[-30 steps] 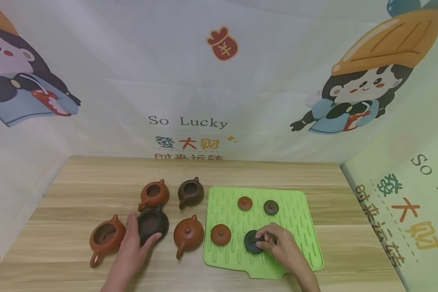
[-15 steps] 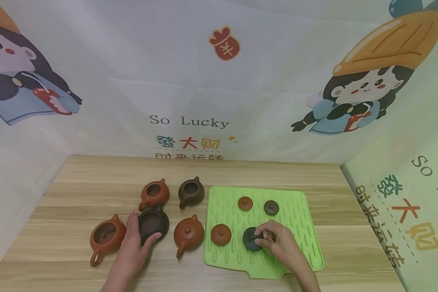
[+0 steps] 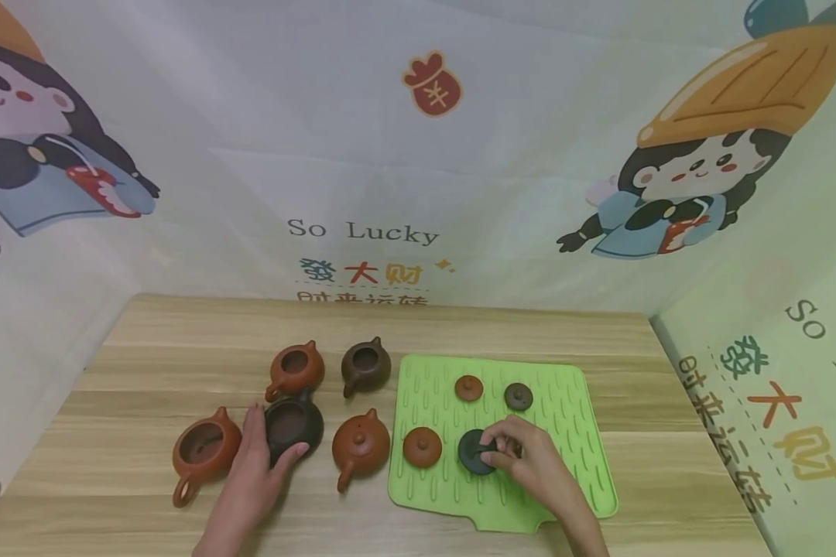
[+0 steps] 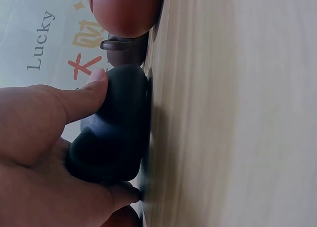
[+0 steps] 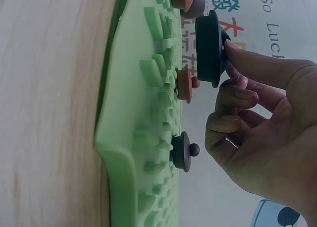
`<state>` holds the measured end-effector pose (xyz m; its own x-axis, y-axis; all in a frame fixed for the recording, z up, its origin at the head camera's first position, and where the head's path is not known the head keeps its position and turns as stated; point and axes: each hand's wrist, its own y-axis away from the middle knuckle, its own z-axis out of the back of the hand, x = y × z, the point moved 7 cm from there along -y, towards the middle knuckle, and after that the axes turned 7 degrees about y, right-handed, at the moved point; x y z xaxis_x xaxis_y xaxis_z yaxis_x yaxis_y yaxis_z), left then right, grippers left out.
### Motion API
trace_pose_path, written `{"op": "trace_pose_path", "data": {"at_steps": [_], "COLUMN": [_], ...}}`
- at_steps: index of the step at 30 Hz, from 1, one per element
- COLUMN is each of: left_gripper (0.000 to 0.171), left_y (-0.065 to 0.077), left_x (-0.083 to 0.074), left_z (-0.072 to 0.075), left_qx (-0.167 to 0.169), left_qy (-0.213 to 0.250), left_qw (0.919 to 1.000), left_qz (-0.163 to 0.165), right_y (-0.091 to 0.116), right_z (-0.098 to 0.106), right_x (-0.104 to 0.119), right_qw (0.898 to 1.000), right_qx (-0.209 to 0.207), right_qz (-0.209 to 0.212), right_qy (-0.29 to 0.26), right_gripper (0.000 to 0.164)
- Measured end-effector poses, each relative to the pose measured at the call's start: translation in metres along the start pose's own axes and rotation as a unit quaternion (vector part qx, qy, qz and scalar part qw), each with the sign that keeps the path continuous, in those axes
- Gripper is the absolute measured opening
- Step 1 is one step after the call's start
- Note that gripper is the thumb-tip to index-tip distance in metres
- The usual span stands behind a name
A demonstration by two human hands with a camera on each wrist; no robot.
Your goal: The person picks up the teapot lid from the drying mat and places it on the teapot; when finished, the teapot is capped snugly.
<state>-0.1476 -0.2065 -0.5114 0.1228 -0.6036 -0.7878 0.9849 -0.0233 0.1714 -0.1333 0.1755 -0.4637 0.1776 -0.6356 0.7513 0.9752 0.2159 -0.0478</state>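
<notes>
My left hand (image 3: 252, 472) grips a black teapot (image 3: 296, 427) that has no lid on, thumb on its near right side and fingers on its left. In the left wrist view the black teapot (image 4: 119, 123) stands at the table surface. Above the green mat (image 3: 453, 495), my right hand (image 3: 532, 460) pinches the knob of a black lid (image 3: 475, 453). The right wrist view shows that black lid (image 5: 209, 48) raised off the mat's ridges. Lying on the mat are a larger red-brown lid (image 3: 422, 447), a small red-brown lid (image 3: 469, 388) and a small dark brown lid (image 3: 519, 396).
A lidded red-brown teapot (image 3: 361, 445) stands between the black teapot and the mat. Behind are an open red-brown teapot (image 3: 306, 379) and an open dark brown teapot (image 3: 366, 379). Another open red-brown teapot (image 3: 193, 468) is left of my left hand. A printed cloth (image 3: 501, 224) hangs behind the table.
My right hand has lifted the black lid and moved slightly left and up in the head view. The left hand and the teapots have stayed in place.
</notes>
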Motion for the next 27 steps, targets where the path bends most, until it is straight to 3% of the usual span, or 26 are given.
{"op": "trace_pose_path", "data": {"at_steps": [27], "left_gripper": [0.105], "left_y": [-0.001], "left_x": [-0.001], "left_z": [0.000], "left_qx": [-0.001], "left_qy": [-0.001], "left_qw": [1.0000], "left_qz": [0.000], "right_y": [-0.013], "right_z": [-0.008], "right_x": [0.014], "right_qw": [0.999], "right_qx": [0.025], "right_qz": [0.021], "right_qy": [0.009], "right_gripper": [0.014]}}
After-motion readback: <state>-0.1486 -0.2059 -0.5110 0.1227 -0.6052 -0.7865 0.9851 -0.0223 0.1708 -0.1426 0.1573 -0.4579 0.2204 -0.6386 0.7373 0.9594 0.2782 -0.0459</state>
